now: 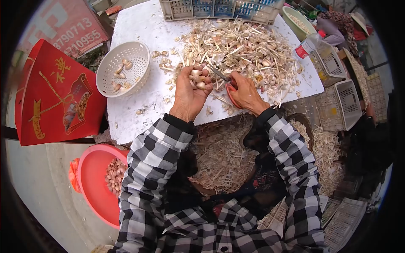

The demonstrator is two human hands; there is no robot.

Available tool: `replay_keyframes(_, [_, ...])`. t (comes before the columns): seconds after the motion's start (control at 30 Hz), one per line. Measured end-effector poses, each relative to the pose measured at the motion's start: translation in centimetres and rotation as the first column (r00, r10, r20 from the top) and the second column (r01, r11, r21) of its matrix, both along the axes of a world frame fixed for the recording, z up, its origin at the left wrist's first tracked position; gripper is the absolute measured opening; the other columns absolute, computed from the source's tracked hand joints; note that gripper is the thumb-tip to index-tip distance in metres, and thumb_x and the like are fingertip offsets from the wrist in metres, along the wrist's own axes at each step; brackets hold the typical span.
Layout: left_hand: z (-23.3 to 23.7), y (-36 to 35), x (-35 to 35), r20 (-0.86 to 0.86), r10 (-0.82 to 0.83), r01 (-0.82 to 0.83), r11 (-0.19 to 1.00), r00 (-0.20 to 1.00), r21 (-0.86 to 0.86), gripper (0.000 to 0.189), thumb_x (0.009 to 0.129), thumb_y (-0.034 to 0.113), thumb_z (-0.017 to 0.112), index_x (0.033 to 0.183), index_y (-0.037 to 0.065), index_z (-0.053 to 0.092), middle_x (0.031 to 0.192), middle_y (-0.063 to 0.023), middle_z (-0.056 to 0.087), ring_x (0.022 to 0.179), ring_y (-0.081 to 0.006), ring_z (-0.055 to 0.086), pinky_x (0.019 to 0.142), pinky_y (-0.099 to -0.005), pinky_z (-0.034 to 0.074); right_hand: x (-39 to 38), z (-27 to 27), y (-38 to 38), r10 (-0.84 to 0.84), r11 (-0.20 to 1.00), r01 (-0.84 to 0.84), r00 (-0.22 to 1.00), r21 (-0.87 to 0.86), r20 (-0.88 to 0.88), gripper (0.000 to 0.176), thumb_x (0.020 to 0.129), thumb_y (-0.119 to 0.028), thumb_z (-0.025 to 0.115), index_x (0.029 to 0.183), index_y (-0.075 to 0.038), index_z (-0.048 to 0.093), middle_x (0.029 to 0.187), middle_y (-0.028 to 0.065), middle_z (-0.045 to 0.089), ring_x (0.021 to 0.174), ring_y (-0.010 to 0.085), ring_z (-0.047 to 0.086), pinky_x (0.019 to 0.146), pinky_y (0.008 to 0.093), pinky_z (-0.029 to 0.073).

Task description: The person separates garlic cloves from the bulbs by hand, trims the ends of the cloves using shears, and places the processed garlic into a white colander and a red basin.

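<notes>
My left hand (190, 89) is cupped palm-up over the white table (139, 114), holding several garlic cloves (198, 79). My right hand (244, 90) grips red-handled scissors (225, 82), whose blades point toward the cloves in my left hand. Just beyond both hands lies a big heap of garlic bulbs, stalks and skins (242, 50). Both arms wear black-and-white checked sleeves.
A white perforated bowl (123, 67) with a few cloves sits at the table's left. A red basin (99, 181) of garlic stands on the floor lower left, beside a red bag (55, 97). Plastic crates (219, 8) stand at the back and right (339, 103). Garlic waste covers the floor under the table.
</notes>
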State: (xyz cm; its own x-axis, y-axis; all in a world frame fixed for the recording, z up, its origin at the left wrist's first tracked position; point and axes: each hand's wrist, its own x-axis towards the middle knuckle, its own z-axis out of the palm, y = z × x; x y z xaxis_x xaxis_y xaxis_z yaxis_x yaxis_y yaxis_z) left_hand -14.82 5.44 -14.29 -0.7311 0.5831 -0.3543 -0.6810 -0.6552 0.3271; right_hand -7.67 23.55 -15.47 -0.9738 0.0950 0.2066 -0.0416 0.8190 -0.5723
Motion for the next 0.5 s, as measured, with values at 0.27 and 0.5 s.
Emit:
replay_keyframes(0.27, [3.3,-2.5,-2.5,0.059,-0.010,-0.001,0.982,0.998,0.188,0.017,0.089,0.017,0.047,0.090,0.001,0.054,0.087,-0.0103,0.059,0.077,-0.0218,0.056,0.061,-0.0300,0.048,1.5,2.4,0.1,-0.126,0.989,0.135,0.986,-0.069,0.111,0.023,0.079,-0.014,0.063,0.096,0.000,0.057,0.074,0.0175,0.063,0.065,0.0301,0.063,0.059,0.0368,0.048])
replay_keyframes(0.5, [1.0,-3.3,-2.8,0.142,0.048,-0.065,0.991,0.989,0.120,0.014,0.088,0.014,0.049,0.092,0.002,0.054,0.089,-0.0096,0.059,0.077,-0.0203,0.057,0.061,-0.0292,0.049,-1.1,-0.3,-2.4,0.031,0.994,-0.022,0.996,0.111,-0.086,0.024,0.079,-0.011,0.064,0.100,-0.002,0.054,0.079,0.0203,0.064,0.072,0.0351,0.064,0.062,0.0409,0.049])
